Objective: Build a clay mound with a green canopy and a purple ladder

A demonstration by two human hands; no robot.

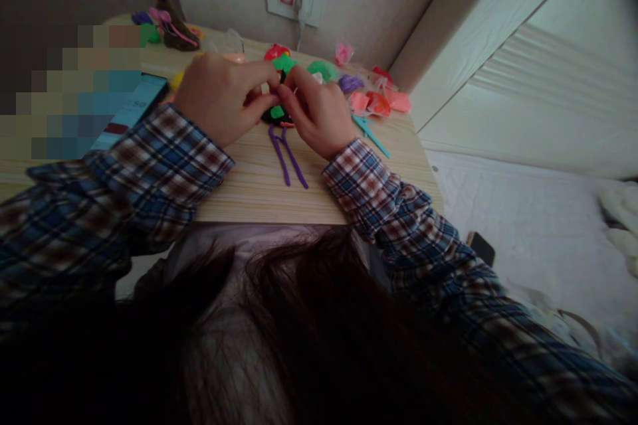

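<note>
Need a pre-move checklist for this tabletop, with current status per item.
1. Left hand and right hand both in view: ok.
2. Grip at the fingertips: cannot tell, detail too small.
3. Black piece fully visible: not ok, hands partly cover it.
4. Purple strips clear of the fingers: ok, nearer the wearer.
5. Teal sticks uncovered: ok, right of the right hand.
6. Phone free of sleeve contact: cannot tell, they overlap in view.
</note>
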